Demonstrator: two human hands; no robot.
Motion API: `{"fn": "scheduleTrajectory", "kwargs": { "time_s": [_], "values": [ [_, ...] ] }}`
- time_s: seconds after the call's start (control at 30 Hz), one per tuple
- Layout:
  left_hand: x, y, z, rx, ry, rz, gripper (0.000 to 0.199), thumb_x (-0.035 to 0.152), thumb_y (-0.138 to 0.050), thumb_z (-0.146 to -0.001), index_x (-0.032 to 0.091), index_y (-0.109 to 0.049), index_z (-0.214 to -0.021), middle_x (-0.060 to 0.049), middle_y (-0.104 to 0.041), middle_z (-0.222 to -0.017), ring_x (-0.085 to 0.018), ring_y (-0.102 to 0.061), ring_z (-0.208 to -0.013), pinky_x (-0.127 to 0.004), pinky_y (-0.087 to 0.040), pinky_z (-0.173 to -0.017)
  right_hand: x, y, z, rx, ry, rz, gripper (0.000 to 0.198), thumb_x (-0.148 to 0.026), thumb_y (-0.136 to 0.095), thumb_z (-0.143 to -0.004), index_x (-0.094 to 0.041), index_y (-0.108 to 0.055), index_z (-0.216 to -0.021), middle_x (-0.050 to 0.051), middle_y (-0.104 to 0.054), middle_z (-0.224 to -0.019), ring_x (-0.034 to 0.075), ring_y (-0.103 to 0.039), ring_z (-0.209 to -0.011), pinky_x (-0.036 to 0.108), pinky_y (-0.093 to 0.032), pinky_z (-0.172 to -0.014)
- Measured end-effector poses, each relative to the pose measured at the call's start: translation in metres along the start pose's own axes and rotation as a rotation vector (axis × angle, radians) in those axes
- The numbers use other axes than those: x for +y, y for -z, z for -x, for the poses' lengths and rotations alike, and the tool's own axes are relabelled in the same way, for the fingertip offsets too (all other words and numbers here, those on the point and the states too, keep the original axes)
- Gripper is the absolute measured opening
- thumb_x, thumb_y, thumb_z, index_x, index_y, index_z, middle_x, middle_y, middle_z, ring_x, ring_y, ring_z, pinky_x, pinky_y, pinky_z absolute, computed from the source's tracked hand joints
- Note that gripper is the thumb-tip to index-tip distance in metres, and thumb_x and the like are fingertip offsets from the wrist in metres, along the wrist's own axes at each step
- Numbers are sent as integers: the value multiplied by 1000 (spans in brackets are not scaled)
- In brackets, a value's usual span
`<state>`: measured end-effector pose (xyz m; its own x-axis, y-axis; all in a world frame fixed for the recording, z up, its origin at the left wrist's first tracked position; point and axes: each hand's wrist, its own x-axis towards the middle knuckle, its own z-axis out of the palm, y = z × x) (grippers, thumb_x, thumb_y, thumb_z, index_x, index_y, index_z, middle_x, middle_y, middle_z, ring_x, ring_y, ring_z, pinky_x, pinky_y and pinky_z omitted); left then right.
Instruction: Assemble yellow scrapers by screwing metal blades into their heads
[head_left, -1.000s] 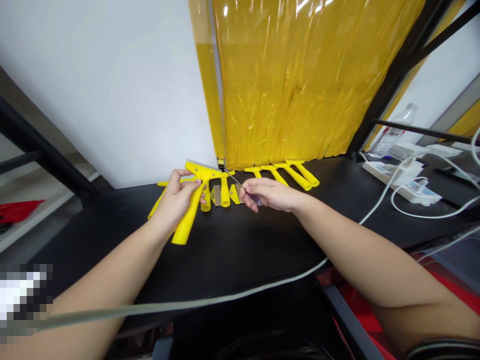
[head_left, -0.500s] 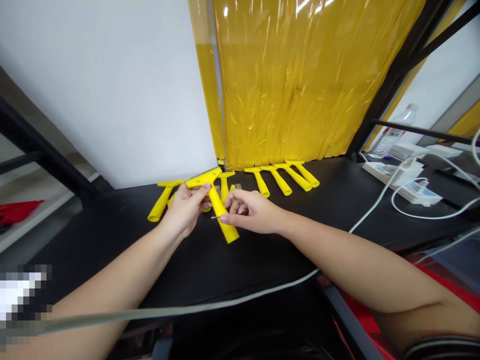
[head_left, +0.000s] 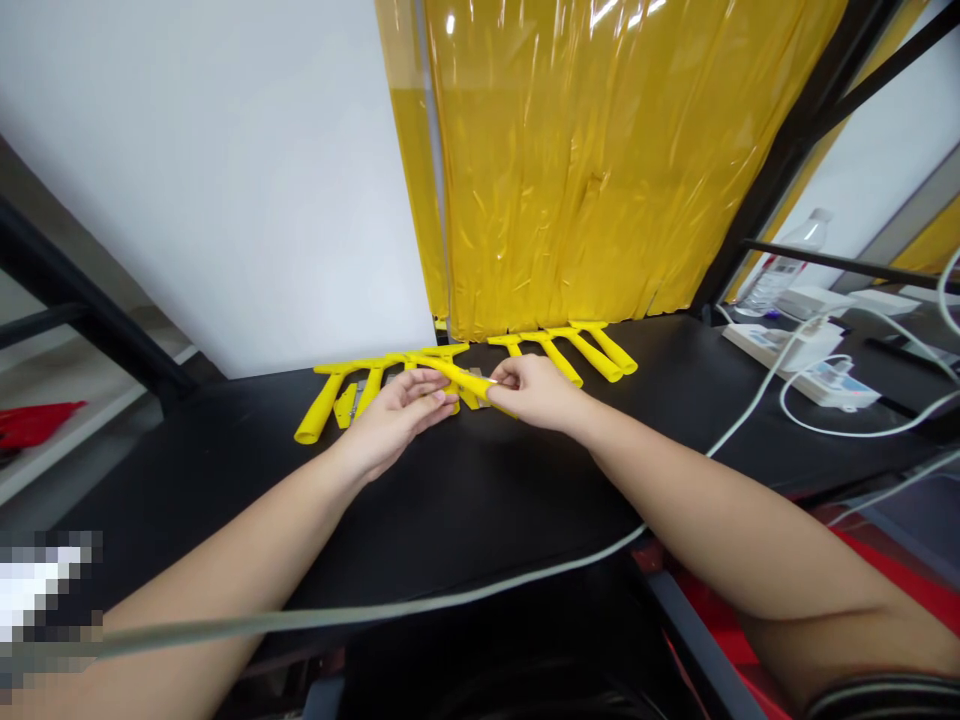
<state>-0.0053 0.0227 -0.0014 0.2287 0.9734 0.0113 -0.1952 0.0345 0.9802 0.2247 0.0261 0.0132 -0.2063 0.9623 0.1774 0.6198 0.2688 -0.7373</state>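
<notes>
A yellow scraper [head_left: 466, 381] lies slantwise between my two hands, its head to the left and its handle running right and down. My left hand [head_left: 405, 415] is closed round it near the head, the fingertips partly hidden. My right hand [head_left: 536, 392] is curled over the handle's far end. The small screwdriver with a thin metal shaft in my right hand is now almost wholly covered by the fingers. Behind the left hand, other yellow scrapers [head_left: 319, 405] and a loose yellow piece [head_left: 344, 407] lie on the black tabletop [head_left: 450, 520].
A row of several yellow scrapers [head_left: 596, 355] lies along the back edge, below a yellow plastic curtain [head_left: 585, 180]. At right are a power strip [head_left: 825, 375], white cables and a plastic bottle [head_left: 791, 260]. A pale cable [head_left: 480, 598] crosses in front of the tabletop.
The scraper has swung from pointing toward me to lying nearly sideways, lower against the others. My left hand has moved right; my right hand has moved up and right.
</notes>
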Motion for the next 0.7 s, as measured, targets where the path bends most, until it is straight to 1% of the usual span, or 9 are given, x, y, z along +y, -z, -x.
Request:
{"fn": "scheduleTrajectory", "kwargs": {
  "time_s": [0.1,0.17,0.27,0.33,0.43,0.57,0.7],
  "values": [
    [-2,-1,3,-100,9,-73,31,21,-84,-82,17,-70,-110,-10,-68,-133,-21,-70,-119,-43,-55,-112,5,12,-8,80,-39,92,18,-35,-71,-80,-18,-72,-81,4,-68,-77,16,-57,-68,28,-39,-61],
    [-4,0,3,-147,-5,-127,33,27,-84,-83,17,-71,-111,-11,-69,-133,-24,-68,-124,-46,-53,-114,7,17,-11,121,-65,147,18,-36,-70,-81,-18,-73,-82,3,-69,-79,16,-59,-71,27,-40,-63],
    [-6,3,-1,-185,-52,-246,35,35,-83,-83,17,-70,-110,-11,-71,-126,-27,-67,-124,-50,-51,-114,8,16,-14,189,-95,224,20,-38,-68,-84,-19,-74,-90,3,-70,-80,18,-61,-72,28,-40,-64],
    [-8,7,-4,-198,-95,-336,35,38,-82,-84,17,-70,-109,-11,-73,-121,-27,-69,-120,-50,-53,-112,8,14,-15,238,-85,296,22,-37,-67,-85,-20,-74,-97,4,-71,-81,19,-62,-74,29,-40,-66],
    [-10,10,-6,-210,-157,-477,32,39,-77,-85,17,-69,-106,-9,-73,-111,-24,-71,-107,-48,-56,-104,8,9,-15,276,-33,411,21,-33,-64,-88,-20,-72,-103,6,-74,-87,22,-65,-81,30,-42,-72],
    [-8,9,-1,-227,-245,-672,23,36,-70,-89,17,-70,-103,-8,-73,-104,-21,-70,-95,-40,-58,-93,8,4,-15,257,-12,499,20,-30,-59,-93,-20,-68,-108,10,-75,-97,26,-68,-89,32,-44,-76],
    [-2,6,4,-262,-365,-863,16,30,-64,-91,18,-72,-98,-6,-72,-97,-17,-64,-81,-34,-55,-78,9,-2,-17,217,1,549,22,-29,-53,-97,-21,-66,-113,11,-75,-97,27,-69,-90,34,-46,-79]
  ]
}}
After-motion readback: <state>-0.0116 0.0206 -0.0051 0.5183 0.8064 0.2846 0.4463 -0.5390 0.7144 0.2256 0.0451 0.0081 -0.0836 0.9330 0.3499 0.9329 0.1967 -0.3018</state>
